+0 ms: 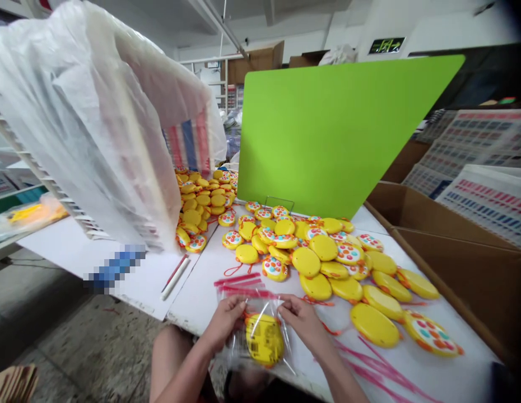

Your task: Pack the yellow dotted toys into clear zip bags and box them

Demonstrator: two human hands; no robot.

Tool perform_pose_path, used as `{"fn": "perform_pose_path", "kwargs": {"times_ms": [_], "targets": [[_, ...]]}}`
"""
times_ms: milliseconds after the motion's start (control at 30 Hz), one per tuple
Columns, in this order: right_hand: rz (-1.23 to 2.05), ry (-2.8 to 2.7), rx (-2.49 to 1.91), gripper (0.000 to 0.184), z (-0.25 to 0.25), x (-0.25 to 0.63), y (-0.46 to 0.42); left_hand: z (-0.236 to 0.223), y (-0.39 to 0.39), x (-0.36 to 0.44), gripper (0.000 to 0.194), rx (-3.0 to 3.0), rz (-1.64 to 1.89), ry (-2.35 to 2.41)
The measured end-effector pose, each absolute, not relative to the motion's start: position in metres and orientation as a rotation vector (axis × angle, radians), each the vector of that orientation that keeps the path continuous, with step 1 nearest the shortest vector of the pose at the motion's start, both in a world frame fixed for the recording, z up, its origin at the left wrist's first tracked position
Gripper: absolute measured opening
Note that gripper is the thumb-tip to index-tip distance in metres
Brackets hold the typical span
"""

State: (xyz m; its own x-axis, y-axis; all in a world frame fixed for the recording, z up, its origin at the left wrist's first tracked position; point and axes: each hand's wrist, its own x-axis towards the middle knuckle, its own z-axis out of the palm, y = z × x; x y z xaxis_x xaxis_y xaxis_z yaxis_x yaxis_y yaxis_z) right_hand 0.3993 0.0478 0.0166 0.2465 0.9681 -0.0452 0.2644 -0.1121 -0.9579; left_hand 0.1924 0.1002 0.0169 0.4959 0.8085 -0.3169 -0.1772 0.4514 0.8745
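My left hand [224,323] and my right hand [301,322] pinch the top corners of a clear plastic bag [260,330] with a red strip along its mouth. Inside the bag sits a yellow oval toy [264,339], back side up. The bag hangs over the near edge of the white table [193,296]. Just beyond my hands lies a small stack of empty clear bags with red strips [239,281]. A heap of the same yellow toys [328,257], some showing coloured buttons, spreads across the table to the right.
A tilted crate lined with a white plastic bag [96,123] spills more yellow toys [204,201] at the left. A green board [328,134] stands behind the heap. An open cardboard box [454,246] borders the right side. Red strips [378,364] lie near the front right.
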Motion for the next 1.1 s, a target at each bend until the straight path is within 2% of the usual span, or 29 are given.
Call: {"fn": "perform_pose_path", "kwargs": {"times_ms": [267,467,600,700,833,967,1100], "targets": [[1.042,-1.019,-1.535,0.036,0.026,0.417,0.034,0.021,0.104,0.187,0.048,0.826,0.635,0.774],[1.047,-0.993,-1.508,0.015,0.025,0.416,0.034,0.02,0.103,0.189,0.015,0.782,0.705,0.803],[1.055,-0.99,-1.486,0.01,0.023,0.413,0.037,0.023,0.101,0.188,0.007,0.765,0.73,0.775],[1.061,-0.978,-1.482,0.011,0.022,0.412,0.04,0.023,0.101,0.188,0.015,0.762,0.765,0.746],[1.079,-0.936,-1.495,0.03,0.021,0.409,0.041,0.019,0.101,0.187,0.032,0.78,0.792,0.736],[1.144,-0.982,-1.509,0.038,0.022,0.399,0.04,0.015,0.1,0.187,0.035,0.824,0.779,0.707],[1.159,-0.981,-1.473,0.041,0.023,0.396,0.036,0.013,0.1,0.188,0.059,0.866,0.764,0.694]]}}
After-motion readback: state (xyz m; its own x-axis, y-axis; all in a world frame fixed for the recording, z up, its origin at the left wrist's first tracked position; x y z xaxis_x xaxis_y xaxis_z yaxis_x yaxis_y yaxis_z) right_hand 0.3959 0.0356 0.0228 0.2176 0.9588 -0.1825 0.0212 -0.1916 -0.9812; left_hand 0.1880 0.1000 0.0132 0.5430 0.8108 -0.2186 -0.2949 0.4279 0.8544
